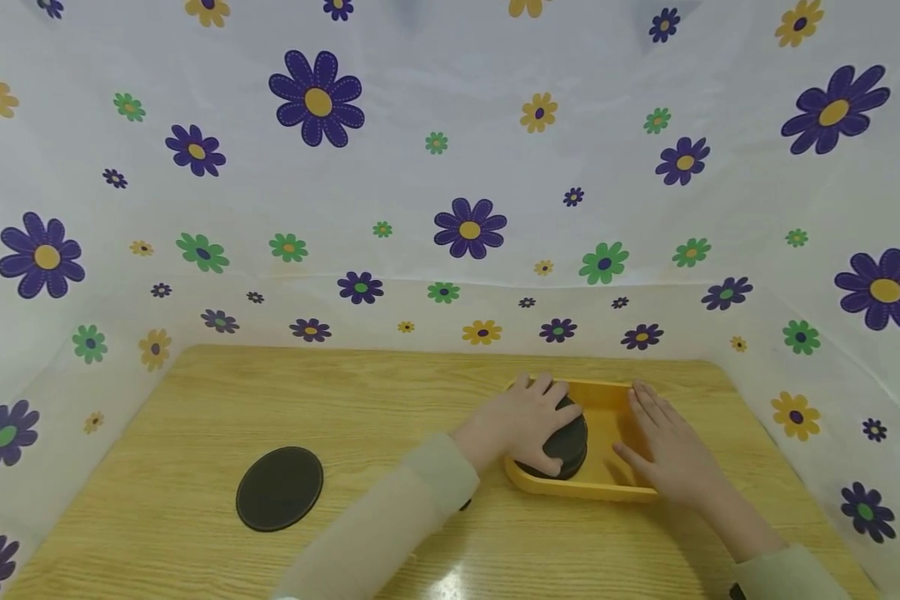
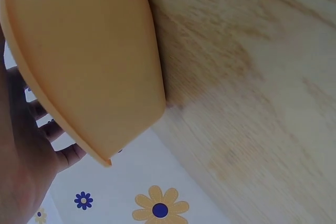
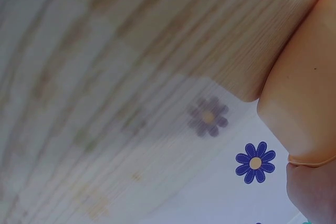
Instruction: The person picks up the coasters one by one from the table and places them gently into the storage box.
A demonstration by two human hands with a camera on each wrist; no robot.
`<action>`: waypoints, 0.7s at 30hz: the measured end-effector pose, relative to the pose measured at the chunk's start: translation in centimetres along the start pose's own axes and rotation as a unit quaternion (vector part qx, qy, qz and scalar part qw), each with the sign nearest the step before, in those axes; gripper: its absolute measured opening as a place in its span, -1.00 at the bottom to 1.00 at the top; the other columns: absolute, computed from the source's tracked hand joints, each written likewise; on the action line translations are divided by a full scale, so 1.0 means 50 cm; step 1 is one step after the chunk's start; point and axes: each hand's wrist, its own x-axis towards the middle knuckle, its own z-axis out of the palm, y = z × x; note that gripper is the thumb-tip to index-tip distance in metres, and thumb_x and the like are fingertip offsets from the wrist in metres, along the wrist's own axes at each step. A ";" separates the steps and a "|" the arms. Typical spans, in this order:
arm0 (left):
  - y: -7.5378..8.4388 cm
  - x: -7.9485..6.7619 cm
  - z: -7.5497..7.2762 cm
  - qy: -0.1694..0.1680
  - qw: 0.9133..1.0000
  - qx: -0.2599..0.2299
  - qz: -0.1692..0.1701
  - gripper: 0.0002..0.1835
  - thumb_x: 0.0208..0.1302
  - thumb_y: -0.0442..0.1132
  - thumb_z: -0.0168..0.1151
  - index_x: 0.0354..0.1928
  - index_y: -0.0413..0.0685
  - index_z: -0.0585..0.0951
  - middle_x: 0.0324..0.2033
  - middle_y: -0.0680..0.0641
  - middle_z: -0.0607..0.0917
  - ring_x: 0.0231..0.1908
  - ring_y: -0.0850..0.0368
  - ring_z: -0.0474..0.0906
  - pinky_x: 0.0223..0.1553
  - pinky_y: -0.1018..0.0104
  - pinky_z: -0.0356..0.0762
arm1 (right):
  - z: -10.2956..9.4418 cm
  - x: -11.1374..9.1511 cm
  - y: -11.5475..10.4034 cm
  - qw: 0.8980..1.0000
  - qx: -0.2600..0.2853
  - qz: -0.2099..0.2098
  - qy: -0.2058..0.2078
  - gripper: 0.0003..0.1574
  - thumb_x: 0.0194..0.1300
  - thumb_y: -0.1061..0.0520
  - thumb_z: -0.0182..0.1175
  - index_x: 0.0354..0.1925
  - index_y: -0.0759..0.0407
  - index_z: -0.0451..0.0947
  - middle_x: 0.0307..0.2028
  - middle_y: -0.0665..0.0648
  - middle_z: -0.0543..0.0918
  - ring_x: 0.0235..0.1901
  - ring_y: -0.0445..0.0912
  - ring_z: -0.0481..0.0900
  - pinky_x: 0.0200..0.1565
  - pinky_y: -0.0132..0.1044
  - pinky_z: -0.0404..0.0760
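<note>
On the right half of the table is an orange-yellow tray [image 1: 596, 492] with rounded corners. Black round coasters [image 1: 572, 437], overlapping one another, lie in its left end. My left hand [image 1: 532, 421] grips the upper coaster from above, its fingers spread toward the far side and its thumb at the near edge; the palm hides part of it. At the tray's right end my right hand [image 1: 671, 454] rests along the rim with straight fingers, the thumb pointing inward. The left wrist view shows the tray's outer wall [image 2: 89, 61] with fingers [image 2: 71, 155] beyond its rim.
Another black coaster [image 1: 280, 489] with a stitched edge lies flat on the wooden table [image 1: 375, 400], left of my left forearm. A white flowered cloth [image 1: 390, 183] rises behind the table and along both sides.
</note>
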 end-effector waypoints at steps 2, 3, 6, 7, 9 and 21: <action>0.002 0.001 0.003 -0.003 1.000 0.000 0.001 -0.09 0.33 0.49 0.14 0.63 0.34 0.27 0.55 -0.01 0.33 0.53 -0.01 0.27 0.51 0.00 0.36 | 0.000 0.000 0.000 1.000 0.000 0.000 0.000 0.09 0.57 -0.24 0.11 0.60 0.52 0.04 0.63 0.50 0.07 0.64 0.37 0.03 0.47 -0.56 -0.62; 0.003 0.002 0.004 -0.004 1.000 0.000 0.000 -0.09 0.33 0.49 0.14 0.63 0.34 0.27 0.54 0.00 0.34 0.52 -0.01 0.28 0.51 0.01 0.36 | 0.000 0.000 -0.001 1.000 0.000 0.000 -0.001 0.09 0.57 -0.24 0.11 0.60 0.53 0.04 0.63 0.50 0.06 0.64 0.37 0.03 0.48 -0.56 -0.62; 0.004 0.005 0.009 -0.008 1.000 0.001 0.001 -0.09 0.33 0.49 0.14 0.63 0.34 0.27 0.53 0.00 0.36 0.52 0.00 0.29 0.51 0.01 0.36 | 0.000 0.000 -0.002 1.000 0.001 0.001 -0.002 0.10 0.57 -0.24 0.11 0.61 0.52 0.03 0.64 0.49 0.06 0.64 0.37 0.03 0.49 -0.54 -0.61; 0.004 0.006 0.011 -0.010 1.000 0.001 0.001 -0.09 0.33 0.49 0.14 0.63 0.34 0.28 0.53 0.01 0.36 0.52 0.00 0.29 0.51 0.02 0.35 | 0.000 0.000 -0.002 1.000 0.001 0.002 -0.002 0.10 0.57 -0.24 0.11 0.61 0.52 0.03 0.64 0.49 0.06 0.64 0.37 0.03 0.50 -0.53 -0.60; 0.006 0.008 0.013 -0.014 1.000 0.000 0.000 -0.10 0.33 0.49 0.13 0.63 0.35 0.28 0.54 0.01 0.36 0.52 0.00 0.28 0.51 0.02 0.34 | 0.000 0.000 -0.003 1.000 0.001 0.005 -0.004 0.10 0.56 -0.24 0.12 0.61 0.51 0.03 0.64 0.49 0.05 0.64 0.36 0.02 0.51 -0.50 -0.59; 0.012 0.009 0.025 -0.028 1.000 0.011 -0.003 -0.16 0.36 0.52 0.10 0.59 0.43 0.32 0.53 0.05 0.37 0.49 0.05 0.32 0.45 0.08 0.37 | -0.003 -0.001 -0.004 1.000 0.002 0.003 -0.002 0.10 0.56 -0.23 0.13 0.61 0.52 0.02 0.64 0.49 0.06 0.64 0.36 0.02 0.47 -0.55 -0.62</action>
